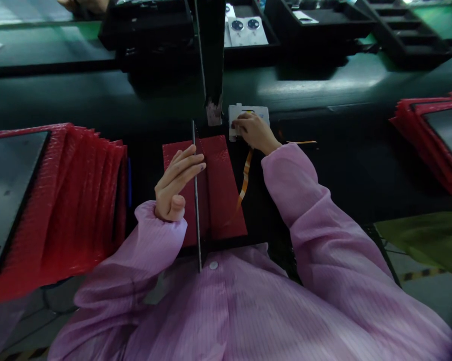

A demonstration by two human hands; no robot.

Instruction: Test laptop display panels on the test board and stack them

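A thin flat screen panel [196, 210] stands on edge in front of me, seen almost edge-on. My left hand [175, 183] steadies it, with long fingers reaching across its edge and the thumb on the left side. Beneath it lies a red bubble-wrap pouch [226, 190] on the dark bench. My right hand [258, 131] is at a small white pad [263, 113], fingers bent and pressed together at its left part. What the fingertips pinch is hidden. From below that hand an orange strip [245, 178] curls down onto the pouch.
Red pouches [86, 195] stack at left, with a screen [11, 185] on top. More red pouches [417, 135] lie right. A dark post [210, 55] rises ahead. Black trays [146, 30] line the back, one holding white parts with round lenses [246, 31]. Another orange strip [303, 142] lies right.
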